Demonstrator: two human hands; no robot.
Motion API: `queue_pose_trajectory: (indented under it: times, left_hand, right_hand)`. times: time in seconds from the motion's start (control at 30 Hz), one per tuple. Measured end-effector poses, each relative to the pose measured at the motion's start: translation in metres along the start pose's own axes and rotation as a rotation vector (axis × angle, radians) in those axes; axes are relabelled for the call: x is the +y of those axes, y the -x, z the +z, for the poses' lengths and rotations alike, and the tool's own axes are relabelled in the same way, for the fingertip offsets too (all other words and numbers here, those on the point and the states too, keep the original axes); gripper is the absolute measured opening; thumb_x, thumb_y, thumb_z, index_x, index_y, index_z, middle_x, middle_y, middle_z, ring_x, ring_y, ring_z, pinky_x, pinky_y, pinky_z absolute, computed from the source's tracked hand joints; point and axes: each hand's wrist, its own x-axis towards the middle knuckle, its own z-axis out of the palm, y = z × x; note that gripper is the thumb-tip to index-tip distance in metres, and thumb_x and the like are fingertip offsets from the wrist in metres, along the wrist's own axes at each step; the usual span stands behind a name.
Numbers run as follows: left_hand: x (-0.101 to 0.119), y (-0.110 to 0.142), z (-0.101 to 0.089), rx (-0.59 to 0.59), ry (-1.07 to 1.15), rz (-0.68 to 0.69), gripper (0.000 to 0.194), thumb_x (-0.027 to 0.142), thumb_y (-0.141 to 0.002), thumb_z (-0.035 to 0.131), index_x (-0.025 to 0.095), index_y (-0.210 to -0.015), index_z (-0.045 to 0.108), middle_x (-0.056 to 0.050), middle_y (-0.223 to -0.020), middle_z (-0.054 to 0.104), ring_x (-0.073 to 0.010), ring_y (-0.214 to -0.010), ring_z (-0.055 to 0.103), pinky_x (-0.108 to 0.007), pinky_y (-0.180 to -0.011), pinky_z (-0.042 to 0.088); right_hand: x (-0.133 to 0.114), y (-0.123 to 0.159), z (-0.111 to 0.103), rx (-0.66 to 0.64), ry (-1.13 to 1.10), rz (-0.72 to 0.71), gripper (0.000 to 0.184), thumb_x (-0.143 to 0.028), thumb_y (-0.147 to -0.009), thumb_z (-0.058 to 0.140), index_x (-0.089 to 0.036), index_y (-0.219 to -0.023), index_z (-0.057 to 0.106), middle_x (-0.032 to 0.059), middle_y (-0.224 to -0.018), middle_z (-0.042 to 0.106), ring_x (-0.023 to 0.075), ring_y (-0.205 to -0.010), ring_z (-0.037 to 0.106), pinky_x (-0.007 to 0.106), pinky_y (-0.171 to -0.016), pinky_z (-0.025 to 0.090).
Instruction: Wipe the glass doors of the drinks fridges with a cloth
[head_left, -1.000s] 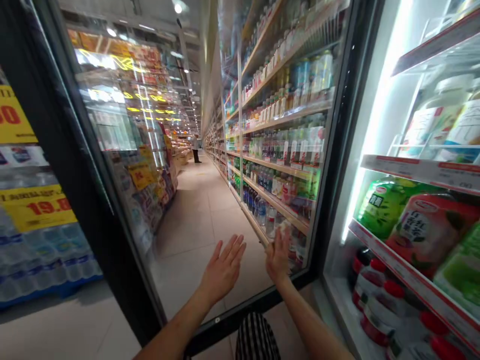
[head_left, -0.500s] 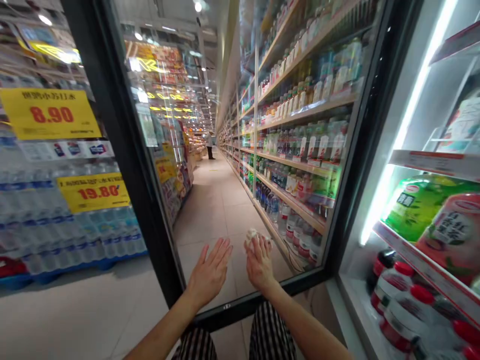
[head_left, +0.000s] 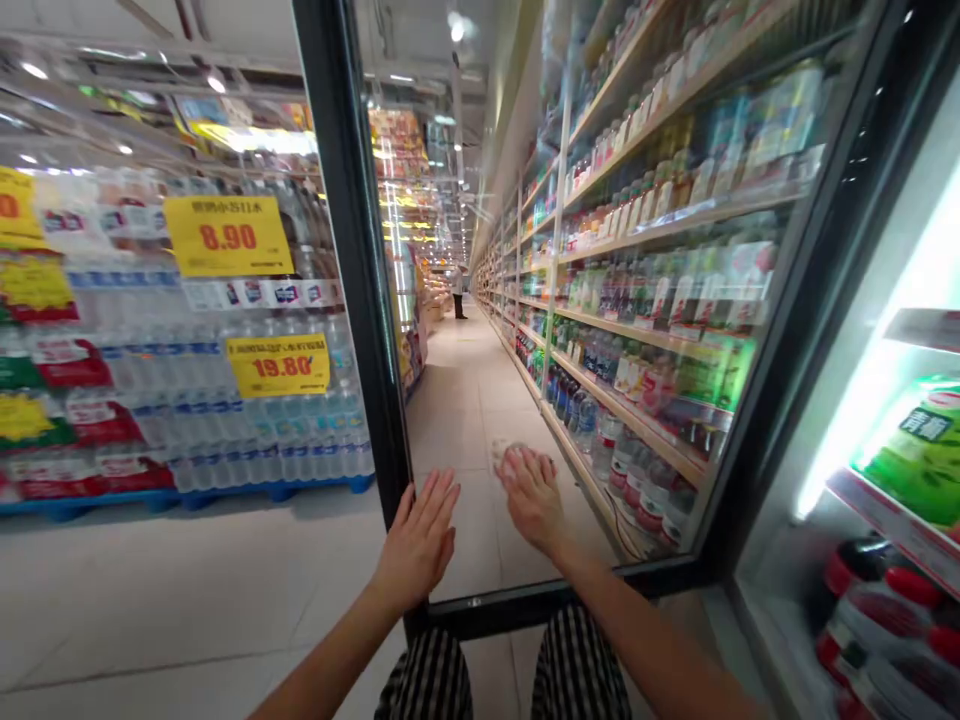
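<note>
A glass door [head_left: 450,420] with a black frame [head_left: 367,330] stands swung out in front of me. My left hand [head_left: 420,535] is open, its fingers stretched and close together, beside the door's left frame near the lower corner. Lower on the pane, my right hand [head_left: 534,500] lies over a pale cloth [head_left: 500,452] at the glass. Fingers cover most of the cloth, and motion blurs that hand.
Through or in the glass show bottle shelves [head_left: 637,310] and a person [head_left: 459,292] far down the aisle. On the left are stacked water bottles [head_left: 202,420] with yellow price signs [head_left: 229,235]. At right, a lit cooler holds a green drink pack [head_left: 922,450] and red-capped bottles [head_left: 911,590].
The view has turned left, so the door sits farther right in the picture. My left hand is now closer to the door's left frame. My right hand has tilted leftward over the cloth.
</note>
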Motion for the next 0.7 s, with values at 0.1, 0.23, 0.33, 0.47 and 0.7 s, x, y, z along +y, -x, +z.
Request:
queue_pose_trajectory:
  times: [0.1, 0.23, 0.33, 0.47, 0.7]
  left_hand:
    - [-0.004, -0.004, -0.011, 0.053, -0.016, -0.023, 0.06, 0.019, -0.082, 0.049, 0.015, -0.137, 0.028, -0.013, -0.131, 0.049, -0.0193, -0.135, 0.022, -0.043, -0.111, 0.014]
    - [-0.014, -0.013, -0.022, 0.112, -0.053, -0.11, 0.06, 0.02, -0.081, 0.05, 0.014, -0.137, 0.028, -0.017, -0.133, 0.045, -0.0228, -0.135, 0.023, -0.047, -0.11, 0.015]
    - [-0.023, -0.018, -0.028, 0.161, -0.06, -0.148, 0.063, 0.019, -0.08, 0.051, 0.014, -0.137, 0.026, -0.018, -0.138, 0.039, -0.0245, -0.135, 0.023, -0.048, -0.109, 0.017]
    - [-0.032, -0.021, -0.035, 0.219, -0.053, -0.23, 0.067, 0.02, -0.08, 0.052, 0.016, -0.139, 0.022, -0.016, -0.144, 0.029, -0.0256, -0.135, 0.021, -0.05, -0.109, 0.017]
    - [-0.036, -0.026, -0.036, 0.223, -0.043, -0.25, 0.068, 0.02, -0.081, 0.05, 0.019, -0.141, 0.017, -0.014, -0.147, 0.021, -0.0262, -0.136, 0.02, -0.051, -0.108, 0.018]
  right_hand:
    - [-0.003, -0.017, 0.002, 0.037, 0.021, 0.079, 0.041, -0.01, -0.08, 0.044, -0.019, -0.118, 0.055, 0.0107, -0.132, 0.049, 0.0271, -0.135, 0.023, 0.049, -0.107, 0.025]
    - [-0.024, -0.02, 0.01, -0.029, -0.04, -0.171, 0.038, -0.012, -0.081, 0.043, -0.019, -0.116, 0.056, 0.0057, -0.136, 0.046, 0.0242, -0.133, 0.028, 0.046, -0.109, 0.023]
    - [-0.035, -0.035, 0.015, -0.021, -0.078, -0.254, 0.035, -0.015, -0.083, 0.044, -0.02, -0.115, 0.057, 0.0043, -0.137, 0.045, 0.0228, -0.133, 0.029, 0.044, -0.108, 0.024]
    - [-0.042, -0.059, 0.018, 0.026, -0.073, -0.04, 0.039, -0.015, -0.083, 0.044, -0.02, -0.121, 0.052, 0.0071, -0.136, 0.046, 0.0253, -0.135, 0.025, 0.048, -0.107, 0.023]
    - [-0.047, -0.067, 0.021, -0.028, -0.136, -0.308, 0.034, -0.018, -0.086, 0.045, -0.02, -0.119, 0.052, 0.0067, -0.137, 0.045, 0.0204, -0.131, 0.033, 0.042, -0.106, 0.027]
